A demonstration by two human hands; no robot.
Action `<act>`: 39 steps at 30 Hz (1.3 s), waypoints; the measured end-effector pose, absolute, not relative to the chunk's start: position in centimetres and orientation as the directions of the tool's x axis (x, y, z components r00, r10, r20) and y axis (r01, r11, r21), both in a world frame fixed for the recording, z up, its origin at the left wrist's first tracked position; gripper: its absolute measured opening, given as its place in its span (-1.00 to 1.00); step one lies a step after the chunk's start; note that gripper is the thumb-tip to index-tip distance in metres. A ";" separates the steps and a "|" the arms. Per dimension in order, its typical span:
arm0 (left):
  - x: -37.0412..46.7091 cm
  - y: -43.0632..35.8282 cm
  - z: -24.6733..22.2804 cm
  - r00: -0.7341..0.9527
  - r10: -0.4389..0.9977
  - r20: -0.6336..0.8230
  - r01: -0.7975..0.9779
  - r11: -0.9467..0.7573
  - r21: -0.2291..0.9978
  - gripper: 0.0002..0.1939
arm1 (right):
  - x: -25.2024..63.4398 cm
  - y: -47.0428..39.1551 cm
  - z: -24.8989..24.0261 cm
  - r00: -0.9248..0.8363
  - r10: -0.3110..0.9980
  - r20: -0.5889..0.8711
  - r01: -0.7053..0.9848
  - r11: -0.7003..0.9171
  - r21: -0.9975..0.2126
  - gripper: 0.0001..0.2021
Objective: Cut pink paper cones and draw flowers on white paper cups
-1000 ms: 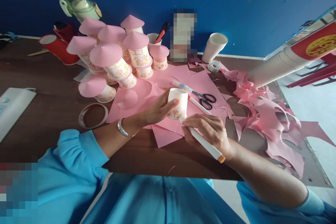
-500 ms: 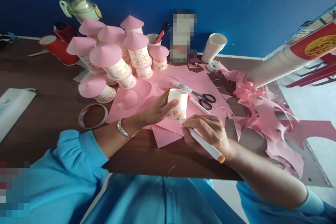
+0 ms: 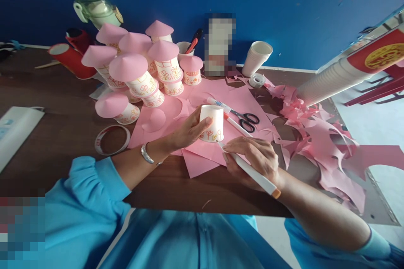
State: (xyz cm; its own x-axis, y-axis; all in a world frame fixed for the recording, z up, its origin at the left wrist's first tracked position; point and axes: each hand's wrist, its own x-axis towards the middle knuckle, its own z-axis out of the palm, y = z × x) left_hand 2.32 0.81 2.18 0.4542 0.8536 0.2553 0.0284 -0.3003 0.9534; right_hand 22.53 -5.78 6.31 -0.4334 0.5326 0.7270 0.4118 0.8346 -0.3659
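An upturned white paper cup (image 3: 212,122) with orange drawings near its rim stands on pink paper sheets (image 3: 202,151) in the middle of the brown table (image 3: 63,130). My left hand (image 3: 189,130) grips the cup's left side. My right hand (image 3: 252,157) holds a white marker (image 3: 252,172) with an orange end cap, its tip at the cup's lower edge.
A pile of decorated cups with pink cone lids (image 3: 135,71) stands at the back left. Scissors (image 3: 246,119), a glue tube (image 3: 219,103), tape rolls (image 3: 112,138) and stacked cups (image 3: 257,56) lie around. Pink scraps (image 3: 315,134) cover the right side.
The cup has tilted and shifted slightly to the left in my left hand. My right hand and marker have dropped a little toward me.
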 end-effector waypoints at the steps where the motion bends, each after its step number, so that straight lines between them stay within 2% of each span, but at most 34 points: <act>1: 2.3 0.8 2.4 0.481 0.840 0.252 -0.011 -0.281 0.960 -0.52 | 22.5 -5.8 6.3 -0.440 0.527 0.728 0.397 0.841 -0.369 -0.80; 4: 2.3 0.8 2.9 0.550 0.807 0.213 -0.171 -0.141 0.975 -0.49 | 22.6 -5.8 6.1 -0.452 0.498 0.740 0.355 0.862 -0.363 -0.77; 8: 2.4 0.8 2.8 0.522 0.842 0.138 -0.341 0.057 0.938 -0.51 | 22.8 -5.7 6.1 -0.437 0.453 0.777 0.351 0.881 -0.316 -0.76; 14: 2.7 1.2 2.1 0.527 0.847 0.071 -0.472 0.222 0.853 -0.55 | 22.7 -5.5 5.6 -0.421 0.470 0.776 0.388 0.867 -0.314 -0.73; 18: 2.6 1.2 2.2 0.542 0.837 0.079 -0.479 0.230 0.847 -0.50 | 22.4 -5.6 5.1 -0.450 0.482 0.752 0.386 0.864 -0.323 -0.74; 23: 2.0 1.0 1.9 0.553 0.829 0.082 -0.365 0.153 0.918 -0.53 | 22.4 -5.7 5.1 -0.466 0.468 0.751 0.357 0.876 -0.324 -0.75; 26: 2.0 1.0 1.8 0.560 0.825 0.075 -0.406 0.194 0.893 -0.60 | 22.5 -5.6 5.4 -0.455 0.458 0.763 0.353 0.880 -0.318 -0.76; 29: 2.2 1.0 2.0 0.559 0.824 0.091 -0.455 0.213 0.864 -0.58 | 22.7 -5.5 5.6 -0.426 0.482 0.766 0.399 0.860 -0.320 -0.80; 39: 2.3 0.9 1.9 0.578 0.807 0.123 -0.440 0.180 0.880 -0.59 | 22.4 -5.6 5.4 -0.417 0.538 0.732 0.446 0.823 -0.351 -0.84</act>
